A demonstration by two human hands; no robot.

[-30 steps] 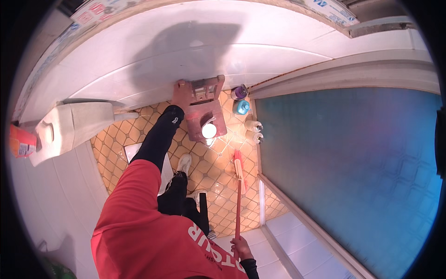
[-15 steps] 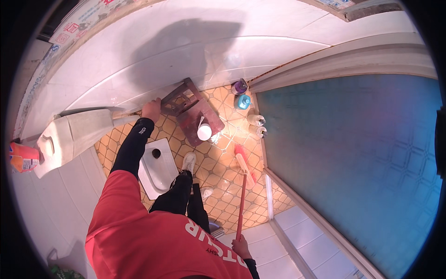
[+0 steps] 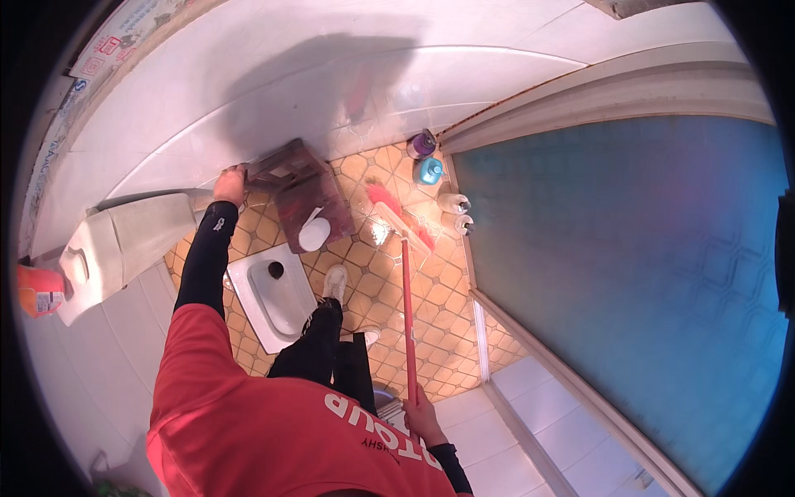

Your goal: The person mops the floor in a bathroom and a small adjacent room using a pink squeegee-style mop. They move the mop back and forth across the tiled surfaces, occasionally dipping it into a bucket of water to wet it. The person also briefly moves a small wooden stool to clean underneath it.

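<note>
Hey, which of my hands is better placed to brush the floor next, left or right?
Likely your right: the right hand already holds the broom by its handle, bristles down by the tiled floor. Your left hand is occupied at the chair.

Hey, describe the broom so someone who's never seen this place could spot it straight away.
Find the big blue panel on the right, then the yellow tiled floor to its left. There the broom has its head between the brown chair and the bottles, and its handle runs to the right hand. Unlike those neighbours, it has a long, straight red handle and pink bristles.
</note>
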